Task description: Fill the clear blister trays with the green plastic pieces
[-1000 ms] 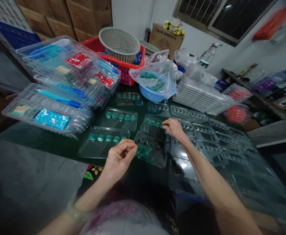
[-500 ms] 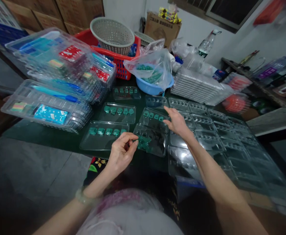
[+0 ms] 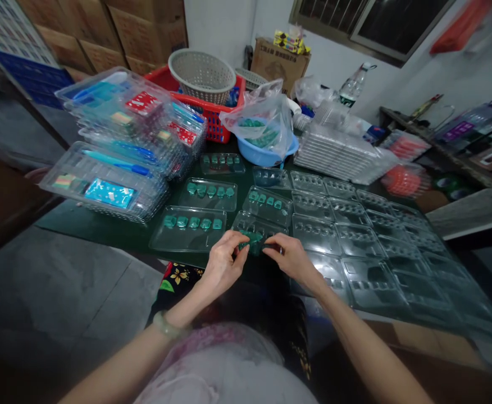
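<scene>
My left hand [image 3: 224, 262] is closed in a pinch, with a small green gem-like piece [image 3: 242, 245] between thumb and fingertips. My right hand [image 3: 292, 257] faces it, thumb and forefinger pressed together; whatever they hold is too small to make out. Between the fingertips lies a loose pile of green pieces [image 3: 253, 240] on a clear plastic tray [image 3: 277, 226]. Just behind, another clear tray [image 3: 286, 214] has green pieces in a row of slots. To the left, two more trays [image 3: 178, 241] [image 3: 187, 203] hold rows of green pieces.
Clear slotted trays [image 3: 317, 233] cover the table's right side. A blue basin [image 3: 256, 154] with bagged green pieces stands behind. Stacked packed trays [image 3: 103, 205] are at left, a red basket [image 3: 216, 120] and grey colander [image 3: 201, 73] behind them, and a tray stack [image 3: 342, 154] at back right.
My right hand has come down and left from the slotted tray to the loose green pile, its fingers now pinched. My left hand stays by the pile. The view has shifted slightly.
</scene>
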Demonstrator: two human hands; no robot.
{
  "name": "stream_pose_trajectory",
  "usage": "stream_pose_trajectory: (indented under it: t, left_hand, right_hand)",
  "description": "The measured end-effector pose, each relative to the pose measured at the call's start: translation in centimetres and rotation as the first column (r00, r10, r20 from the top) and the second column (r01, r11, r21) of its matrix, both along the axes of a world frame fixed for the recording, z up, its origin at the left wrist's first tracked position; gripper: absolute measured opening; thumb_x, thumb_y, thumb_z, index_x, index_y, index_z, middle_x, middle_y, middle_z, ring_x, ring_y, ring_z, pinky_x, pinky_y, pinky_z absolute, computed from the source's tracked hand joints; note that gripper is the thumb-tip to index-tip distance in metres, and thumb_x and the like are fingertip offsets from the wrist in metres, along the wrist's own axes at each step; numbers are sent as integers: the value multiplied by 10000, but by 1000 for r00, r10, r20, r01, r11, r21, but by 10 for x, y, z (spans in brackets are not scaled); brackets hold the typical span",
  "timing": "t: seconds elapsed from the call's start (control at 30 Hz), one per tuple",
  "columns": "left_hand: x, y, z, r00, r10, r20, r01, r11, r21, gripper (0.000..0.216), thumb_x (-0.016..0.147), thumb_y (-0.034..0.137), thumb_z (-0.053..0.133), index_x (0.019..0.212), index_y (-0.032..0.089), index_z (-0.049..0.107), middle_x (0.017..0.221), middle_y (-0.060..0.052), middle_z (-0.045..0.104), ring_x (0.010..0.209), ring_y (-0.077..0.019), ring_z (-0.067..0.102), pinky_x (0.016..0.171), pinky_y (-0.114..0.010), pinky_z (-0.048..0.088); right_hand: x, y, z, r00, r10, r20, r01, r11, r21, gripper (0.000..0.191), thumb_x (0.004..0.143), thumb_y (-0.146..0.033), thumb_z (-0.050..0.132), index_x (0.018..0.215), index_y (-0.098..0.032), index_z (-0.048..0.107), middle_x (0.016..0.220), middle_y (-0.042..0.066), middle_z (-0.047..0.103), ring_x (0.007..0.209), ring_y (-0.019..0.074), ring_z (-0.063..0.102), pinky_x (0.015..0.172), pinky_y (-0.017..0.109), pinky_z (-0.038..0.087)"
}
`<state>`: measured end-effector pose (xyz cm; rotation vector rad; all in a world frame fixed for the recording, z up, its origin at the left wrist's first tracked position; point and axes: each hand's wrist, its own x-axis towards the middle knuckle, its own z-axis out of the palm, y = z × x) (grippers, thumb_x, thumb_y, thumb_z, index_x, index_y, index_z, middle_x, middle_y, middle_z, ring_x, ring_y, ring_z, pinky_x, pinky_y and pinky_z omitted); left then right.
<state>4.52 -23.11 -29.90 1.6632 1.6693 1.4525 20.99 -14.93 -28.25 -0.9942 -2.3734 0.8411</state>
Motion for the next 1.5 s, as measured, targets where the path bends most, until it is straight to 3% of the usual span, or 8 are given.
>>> stream_pose_trajectory:
  t: [0.17, 0.33, 0.6, 0.8, 1.0, 1.27, 1.43, 1.5]
  left_hand:
    - [10, -1, 19, 959, -138, 249, 172, 977, -123, 227, 805, 261, 485, 971, 170, 610, 868, -61, 582, 686, -124, 533, 538, -209, 412]
    - [18, 2, 27, 887, -86, 455, 164, 977, -136, 190, 753, 284, 567, 877, 166, 648, 760, -41, 596, 625, -115, 532, 489, -195, 397]
    - [15, 5, 17, 746, -18, 666, 201, 959, -199, 228, 664, 263, 662, 850, 150, 593, 728, -5, 592, 597, -89, 520, 485, -179, 387]
    - [14, 6, 17, 724, -62, 687, 225, 963, -150, 235, 642, 177, 665, 862, 153, 584, 774, -16, 613, 664, -99, 550, 587, -197, 419]
    - [8, 6, 28, 665, -120, 737, 391, 897, -207, 220, 632, 174, 656, 845, 159, 604, 766, -11, 594, 599, -86, 509, 457, -174, 351]
    - [1, 2, 38, 413, -133, 901, 548, 827, -129, 165, 622, 188, 668, 713, 136, 541, 676, -6, 521, 494, -47, 401, 421, -178, 269]
    - [5, 3, 36, 509, -99, 855, 452, 876, -167, 193, 688, 276, 647, 689, 144, 506, 542, 45, 410, 442, -35, 320, 385, -171, 185]
    - [8, 3, 34, 529, -74, 845, 417, 890, -184, 213, 681, 302, 651, 695, 149, 504, 517, 59, 387, 416, -29, 300, 374, -170, 170]
  right_hand:
    - [1, -8, 12, 940, -113, -321, -40, 900, -434, 201, 736, -309, 591, 895, -188, 615, 697, -3, 589, 637, 122, 541, 606, 260, 431]
    - [-8, -13, 13, 851, -260, -455, -75, 799, -597, 232, 654, -274, 672, 859, -175, 625, 639, -13, 587, 592, 116, 543, 577, 259, 431]
    - [-18, -17, 11, 755, -337, -562, -123, 770, -626, 230, 642, -216, 677, 861, -191, 611, 748, -6, 583, 639, 100, 530, 549, 224, 437]
    - [-18, -24, 15, 794, -317, -519, -34, 829, -559, 223, 657, -234, 648, 873, -206, 598, 773, 2, 580, 598, 102, 507, 456, 205, 417]
    - [-18, -28, 19, 796, -266, -545, -67, 854, -515, 260, 671, -214, 639, 915, -219, 549, 780, 1, 528, 638, 105, 496, 428, 176, 383]
    - [-19, -33, 13, 756, -283, -590, -149, 804, -576, 218, 656, -209, 636, 832, -214, 507, 716, -30, 480, 538, 67, 424, 408, 163, 330]
    - [-20, -37, 10, 743, -325, -586, -165, 758, -631, 265, 675, -227, 631, 906, -231, 499, 687, -46, 445, 476, 51, 354, 369, 159, 273]
    - [-21, -39, 10, 768, -329, -549, -109, 778, -618, 259, 696, -253, 623, 927, -237, 506, 662, -50, 436, 467, 56, 353, 367, 165, 267]
